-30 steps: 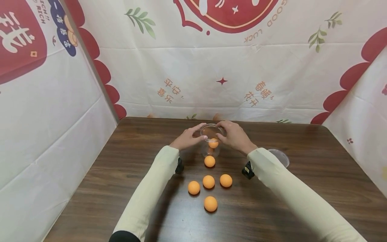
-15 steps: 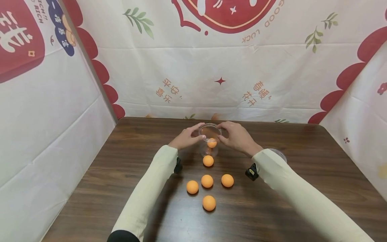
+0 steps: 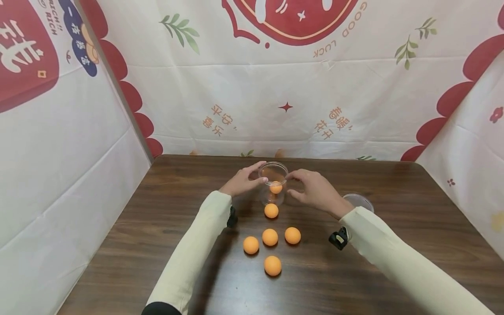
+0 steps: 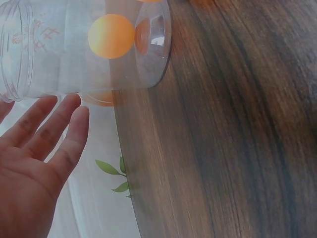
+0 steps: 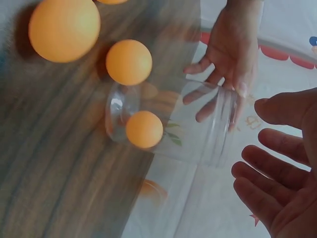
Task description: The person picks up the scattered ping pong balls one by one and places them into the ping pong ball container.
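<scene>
The clear jar [image 5: 183, 128] is standing upright on the counter [image 3: 189, 183], long axis vertical, one orange ball [image 5: 144, 129] sitting inside. I'm seeing the left hand [image 3: 242, 180] nearer — straight fingers touching the jar's left side; the right hand [image 3: 316, 188] is hovering just right, fingers spread, holding nothing — and five loose balls [image 3: 270, 237] lying in front.

Right grip [image 3: 313, 189] drawn slightly back, thumb [image 3: 296, 194] now apart from clear jar [image 3: 271, 183]
</scene>
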The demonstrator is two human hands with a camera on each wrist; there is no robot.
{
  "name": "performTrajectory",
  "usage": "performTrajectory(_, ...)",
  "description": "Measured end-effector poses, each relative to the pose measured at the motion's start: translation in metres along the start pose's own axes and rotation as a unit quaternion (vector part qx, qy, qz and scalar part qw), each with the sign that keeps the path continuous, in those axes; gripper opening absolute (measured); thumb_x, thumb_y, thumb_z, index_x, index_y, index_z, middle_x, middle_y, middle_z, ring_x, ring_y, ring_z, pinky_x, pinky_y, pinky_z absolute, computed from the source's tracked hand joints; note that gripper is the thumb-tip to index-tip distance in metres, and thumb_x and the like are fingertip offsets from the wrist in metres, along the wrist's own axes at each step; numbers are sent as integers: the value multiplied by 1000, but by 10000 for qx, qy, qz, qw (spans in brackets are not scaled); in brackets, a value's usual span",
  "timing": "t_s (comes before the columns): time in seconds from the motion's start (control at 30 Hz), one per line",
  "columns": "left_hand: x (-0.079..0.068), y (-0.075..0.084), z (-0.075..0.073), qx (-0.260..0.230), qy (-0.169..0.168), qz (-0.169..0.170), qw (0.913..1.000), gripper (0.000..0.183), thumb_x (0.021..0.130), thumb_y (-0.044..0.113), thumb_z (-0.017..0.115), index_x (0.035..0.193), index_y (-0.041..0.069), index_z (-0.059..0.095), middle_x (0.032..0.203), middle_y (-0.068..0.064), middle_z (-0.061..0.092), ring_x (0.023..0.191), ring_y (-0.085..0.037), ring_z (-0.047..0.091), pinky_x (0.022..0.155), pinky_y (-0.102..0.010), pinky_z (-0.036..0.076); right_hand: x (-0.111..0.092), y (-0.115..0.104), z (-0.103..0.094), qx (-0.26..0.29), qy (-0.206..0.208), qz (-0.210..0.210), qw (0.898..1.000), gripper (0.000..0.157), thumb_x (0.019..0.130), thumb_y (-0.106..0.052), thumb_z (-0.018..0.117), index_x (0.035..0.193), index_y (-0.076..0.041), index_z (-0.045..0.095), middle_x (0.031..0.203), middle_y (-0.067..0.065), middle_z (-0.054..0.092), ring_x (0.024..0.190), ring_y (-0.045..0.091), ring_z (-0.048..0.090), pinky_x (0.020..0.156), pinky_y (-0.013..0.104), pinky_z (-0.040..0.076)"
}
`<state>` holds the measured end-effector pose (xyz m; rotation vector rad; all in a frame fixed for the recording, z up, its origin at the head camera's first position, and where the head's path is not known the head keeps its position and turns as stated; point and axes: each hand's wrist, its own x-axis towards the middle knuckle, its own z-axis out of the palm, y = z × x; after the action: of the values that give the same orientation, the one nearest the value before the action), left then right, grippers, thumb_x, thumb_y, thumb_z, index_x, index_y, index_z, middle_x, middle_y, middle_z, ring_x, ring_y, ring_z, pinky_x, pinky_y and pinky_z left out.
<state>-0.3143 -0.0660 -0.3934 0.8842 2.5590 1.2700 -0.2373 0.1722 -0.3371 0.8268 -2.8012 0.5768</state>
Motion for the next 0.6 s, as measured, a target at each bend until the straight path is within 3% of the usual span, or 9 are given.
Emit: performTrajectory(0.6,1,-2,0,-9,-8,53,10000,62,98,28,53,151,11,27,136,-22,49,118,-31,57,98,-44,47,-26,-2,21,158,-181,-182,9995,36,83,-17,74,115,-3,64,113,11,67,102,30,64,85,45,52)
